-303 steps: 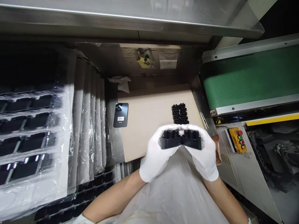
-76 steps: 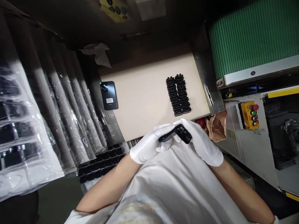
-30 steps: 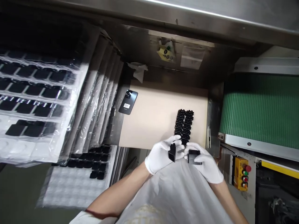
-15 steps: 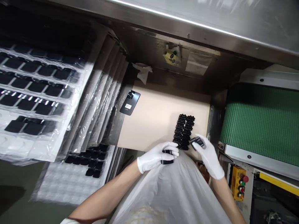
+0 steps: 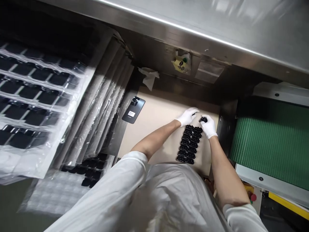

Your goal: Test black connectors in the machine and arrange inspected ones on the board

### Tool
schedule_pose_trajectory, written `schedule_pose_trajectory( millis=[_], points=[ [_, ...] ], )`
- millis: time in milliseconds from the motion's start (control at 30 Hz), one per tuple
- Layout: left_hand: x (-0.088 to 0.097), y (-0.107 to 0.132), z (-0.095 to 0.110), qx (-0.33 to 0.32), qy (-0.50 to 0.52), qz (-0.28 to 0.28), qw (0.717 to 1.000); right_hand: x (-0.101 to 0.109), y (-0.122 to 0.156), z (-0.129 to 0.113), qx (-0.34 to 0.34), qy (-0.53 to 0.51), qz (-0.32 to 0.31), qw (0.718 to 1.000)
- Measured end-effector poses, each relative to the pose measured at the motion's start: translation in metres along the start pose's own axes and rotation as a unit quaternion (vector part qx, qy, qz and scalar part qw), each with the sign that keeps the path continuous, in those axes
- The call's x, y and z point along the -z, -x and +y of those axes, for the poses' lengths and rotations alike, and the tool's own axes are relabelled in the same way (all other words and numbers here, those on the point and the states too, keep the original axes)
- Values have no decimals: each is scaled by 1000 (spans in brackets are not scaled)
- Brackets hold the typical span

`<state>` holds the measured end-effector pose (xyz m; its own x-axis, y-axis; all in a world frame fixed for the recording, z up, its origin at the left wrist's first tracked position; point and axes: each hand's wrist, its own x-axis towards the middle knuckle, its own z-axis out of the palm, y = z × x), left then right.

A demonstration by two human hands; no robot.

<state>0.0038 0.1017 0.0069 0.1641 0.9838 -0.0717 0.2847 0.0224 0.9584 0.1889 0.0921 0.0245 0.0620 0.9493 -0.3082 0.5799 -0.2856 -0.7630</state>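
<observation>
Both my hands wear white gloves and reach to the far part of the beige board [image 5: 154,129]. My right hand [image 5: 209,126] pinches a small black lens-cover-like part [image 5: 204,119] with rounded bumps. To its left, my left hand [image 5: 187,117] has its fingers bent around something small and dark, mostly hidden by the glove. Just below both hands, two side-by-side rows of similar black parts [image 5: 189,144] run down the board toward my apron. A dark phone [image 5: 133,110] with a white label lies at the board's left edge, camera end away from me.
Stacked plastic-wrapped trays [image 5: 31,93] of black pieces stand at left, with a lower tray [image 5: 58,190] beneath. A green conveyor belt [image 5: 272,138] runs at right. A metal ledge [image 5: 193,35] overhangs the back. White tissue [image 5: 150,76] lies behind the phone.
Both hands have moved from near my lap, at the rows' near end, forward to their far end. The right hand still holds a black part. The view has shifted slightly.
</observation>
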Motion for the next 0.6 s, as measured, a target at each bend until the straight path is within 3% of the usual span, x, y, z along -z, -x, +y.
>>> schedule_pose_trajectory(
  millis=[100,200,300,400,600],
  points=[
    [9,15,-9,-50,-113,-37,992,2,-1,8,4,13,-11,1000],
    [25,24,-10,-61,-234,-70,968,5,-2,7,9,19,-28,999],
    [32,25,-4,-61,-195,-128,971,5,1,1,22,16,-51,998],
    [26,26,3,-51,-105,-163,980,5,6,-4,34,9,-86,996],
    [8,44,3,-33,-23,-123,992,4,16,-4,51,-5,-135,989]
  ],
)
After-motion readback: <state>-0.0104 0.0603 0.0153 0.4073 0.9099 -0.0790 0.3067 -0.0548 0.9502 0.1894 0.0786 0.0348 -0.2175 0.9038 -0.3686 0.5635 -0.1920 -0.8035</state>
